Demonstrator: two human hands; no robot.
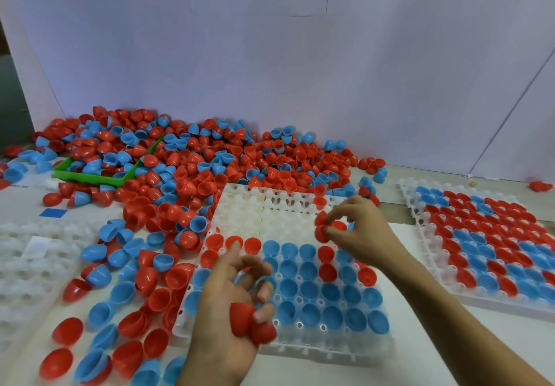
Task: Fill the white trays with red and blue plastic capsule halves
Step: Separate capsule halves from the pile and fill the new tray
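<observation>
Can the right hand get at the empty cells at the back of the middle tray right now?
Probably yes. The right hand hovers just beside the empty cells, and nothing lies between. But its fingers already pinch red halves, so it could set those in rather than pick anything up.

Bright, even, cool light from above; only soft, faint shadows. No hard glare. Motion blur on left hand (228, 304) and near capsule halves (99, 313) at lower left. Wide-angle bending at edges; far wall (360, 70) washed bluish.
</observation>
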